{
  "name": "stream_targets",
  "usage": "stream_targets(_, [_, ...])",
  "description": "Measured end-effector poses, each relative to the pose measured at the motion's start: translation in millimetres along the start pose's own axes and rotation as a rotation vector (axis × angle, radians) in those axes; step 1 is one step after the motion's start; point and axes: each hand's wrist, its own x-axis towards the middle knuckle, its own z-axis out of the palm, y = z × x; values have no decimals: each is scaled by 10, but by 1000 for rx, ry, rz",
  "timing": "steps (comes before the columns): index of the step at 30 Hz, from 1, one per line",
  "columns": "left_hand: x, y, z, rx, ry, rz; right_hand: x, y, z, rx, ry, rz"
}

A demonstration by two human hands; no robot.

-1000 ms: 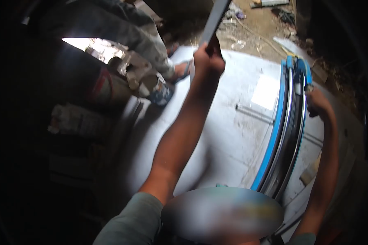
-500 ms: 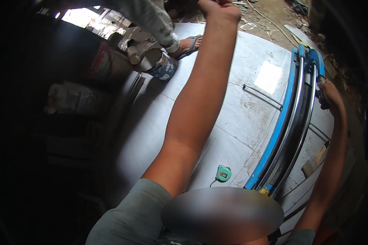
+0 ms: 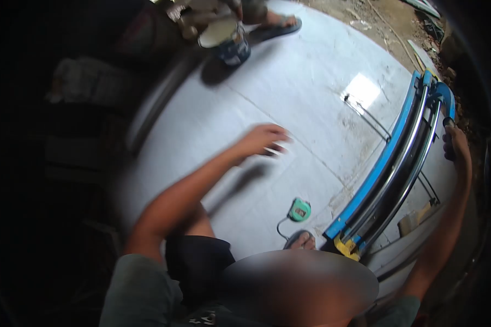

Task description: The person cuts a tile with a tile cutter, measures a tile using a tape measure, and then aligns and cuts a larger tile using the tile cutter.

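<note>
The right hand [image 3: 458,146] wraps its fingers round the dark handle [image 3: 448,123] of the blue tile cutter [image 3: 373,181] on the tiled floor [image 3: 322,92] — the left hand [image 3: 264,140] hovers, fingers loosely parted, near the green tape measure [image 3: 300,210].

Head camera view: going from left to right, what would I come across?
Pale sack-like bundle, bucket, left hand reaching over the pale floor, green tape measure, blue tile cutter, right hand gripping the cutter's handle.
</note>
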Motion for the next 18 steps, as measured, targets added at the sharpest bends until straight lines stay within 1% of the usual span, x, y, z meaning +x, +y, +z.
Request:
stream_targets(2, [-287, -267, -615, 147, 272, -17, -120, -64, 77, -34, 64, -1])
stream_targets(4, [-646, -475, -1171, 406, 459, -71, -145, -118, 121, -54, 129, -28])
stream_targets(5, [-806, -660, -1502, 459, 496, -71, -1, -80, -33, -108, 35, 47])
stream_targets(6, [-964, -836, -1823, 513, 500, -76, 208, 4, -165, -175, 56, 65])
stream_targets(8, [-1193, -1431, -2563, 808, 497, 73, 190, -122, -89, -585, 188, -92])
stream_targets(9, [-1364, -1500, -2644, 895, 503, 22, 233, -26, 26, -1216, 680, -301])
stream_targets(10, [-1595, -1552, -2714, 981, 517, -35, -392, -302, 595, -1389, 918, -402])
stream_targets(11, [-1770, -1584, -2717, 995, 524, -130, -667, -452, 936, -1441, 900, -561])
stream_targets(12, [-1914, -1742, -2791, 1104, 505, -169, -943, -488, 1318, -1284, 785, -732])
stream_targets(13, [-2067, -1815, -2781, 1152, 490, -231, -1113, -416, 1621, -1113, 573, -1009])
stream_targets(14, [-2204, -1886, -2740, 1199, 469, -294, -1069, 0, 1936, -920, 351, -1068])
stream_targets(15, [-2335, -2003, -2734, 1183, 449, -324, -1270, 288, 2301, -957, 171, -1022])
stream_targets(16, [-2434, -2136, -2742, 1170, 423, -352, -1892, 68, 2767, -846, -185, -643])
stream_targets(17, [-2518, -2266, -2754, 1155, 389, -382, -1973, 440, 2994, -865, -390, -792])
stream_targets(18, [-2605, -2404, -2760, 1115, 394, -381, -2248, 546, 3229, -987, -528, -736])
